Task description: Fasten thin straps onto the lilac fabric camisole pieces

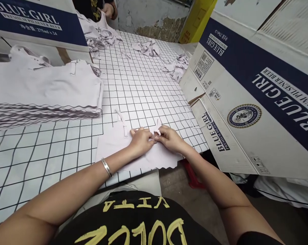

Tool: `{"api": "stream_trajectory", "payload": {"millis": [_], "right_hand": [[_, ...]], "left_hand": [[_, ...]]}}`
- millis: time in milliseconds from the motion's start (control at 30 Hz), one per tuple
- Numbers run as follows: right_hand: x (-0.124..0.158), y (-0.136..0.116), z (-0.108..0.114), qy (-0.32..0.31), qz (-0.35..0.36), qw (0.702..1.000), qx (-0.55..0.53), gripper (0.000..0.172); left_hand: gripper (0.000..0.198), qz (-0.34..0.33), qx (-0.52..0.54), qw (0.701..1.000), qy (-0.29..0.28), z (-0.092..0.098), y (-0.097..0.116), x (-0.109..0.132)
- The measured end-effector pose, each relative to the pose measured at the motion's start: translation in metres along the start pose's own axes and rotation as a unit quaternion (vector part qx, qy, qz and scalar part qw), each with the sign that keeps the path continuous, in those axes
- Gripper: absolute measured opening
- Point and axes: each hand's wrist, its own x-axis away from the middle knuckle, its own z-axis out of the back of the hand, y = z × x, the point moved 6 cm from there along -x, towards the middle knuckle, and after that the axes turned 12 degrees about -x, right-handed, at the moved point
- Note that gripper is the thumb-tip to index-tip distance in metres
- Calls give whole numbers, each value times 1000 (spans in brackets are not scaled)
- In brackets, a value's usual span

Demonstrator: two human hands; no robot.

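A pale pink camisole-like garment (110, 146) lies flat at the front edge of the grid-patterned table, its wavy hem hanging slightly over the edge. One thin strap (122, 120) stretches upward from its left side. At the right strap, my left hand (141, 139) and my right hand (169, 137) meet with fingertips nearly touching. Both hands are closed in a pinch on the strap (157, 131), whose loop sticks up between them. The exact spot under the fingertips is partly hidden. A silver bracelet (106, 167) circles my left wrist.
At left stands a tall stack of similar garments (46, 85) before a cardboard box (39, 23). Large beer cartons (235, 95) line the right side. Loose garments (147, 47) lie at the back of the grid tablecloth (143, 85). Another person's hand (108, 11) holds fabric at the far end.
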Motion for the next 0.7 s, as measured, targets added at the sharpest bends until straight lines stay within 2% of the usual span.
{"api": "stream_trajectory", "payload": {"millis": [167, 300, 367, 433, 500, 567, 633, 700], "right_hand": [[1, -17, -2, -39, 71, 982, 171, 15], [-2, -15, 0, -69, 45, 976, 202, 18], [-4, -10, 2, -80, -4, 989, 123, 18], [-4, -5, 4, -85, -64, 993, -58, 14], [-5, -1, 4, -77, -121, 952, -269, 15], [-10, 3, 4, -58, -167, 893, -414, 19], [-21, 10, 7, -30, -201, 850, -486, 19], [-41, 19, 14, 25, -215, 826, -521, 15]], "left_hand": [[16, 0, 1, 1000, 15, -3, -1, 0], [15, -10, -17, 1000, 8, -2, 2, -1], [13, -28, -65, 997, 17, 3, 7, 5], [16, -56, -142, 986, 60, 13, 14, 17], [28, -126, -207, 966, 88, 17, 23, 36], [31, -222, -227, 946, 61, 10, 28, 57], [34, -287, -221, 932, 17, -2, 25, 74], [38, -294, -215, 931, -4, -12, 18, 80]]}}
